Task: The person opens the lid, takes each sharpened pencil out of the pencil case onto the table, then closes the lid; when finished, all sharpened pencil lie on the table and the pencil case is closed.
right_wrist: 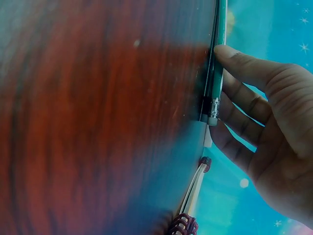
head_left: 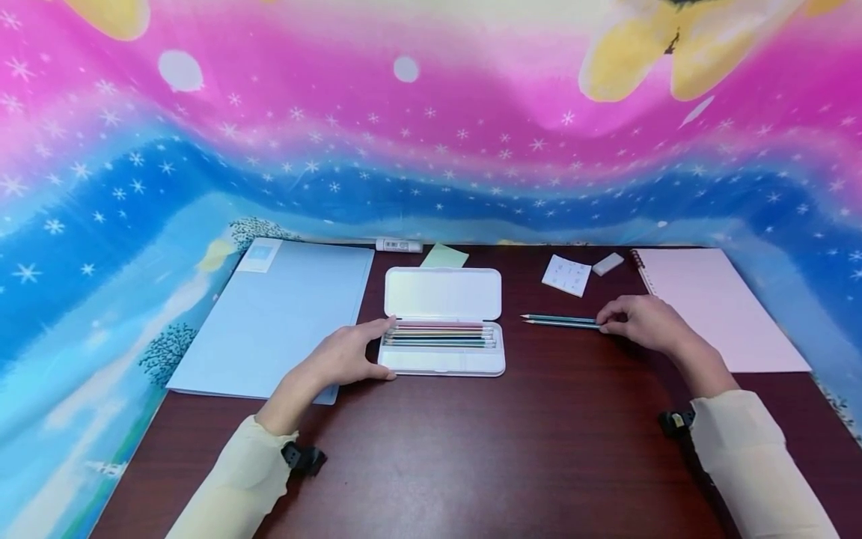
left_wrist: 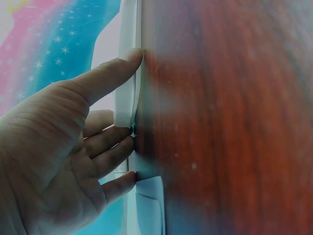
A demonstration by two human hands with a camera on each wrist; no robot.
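A white pencil case lies with its lid raised, and several pencils are lined up inside. My left hand holds the case's left end, thumb at the front corner and index finger near the hinge. In the left wrist view the thumb presses the case's edge, the other fingers spread behind and below. To the right of the case, my right hand pinches two dark green pencils by their eraser ends, tips pointing left. The right wrist view shows a silver ferrule below the thumb.
A blue folder lies at left, partly behind the left hand. A pink spiral notebook is at right. Along the back are a white glue-stick-like tube, a green paper, a printed white square and a white eraser.
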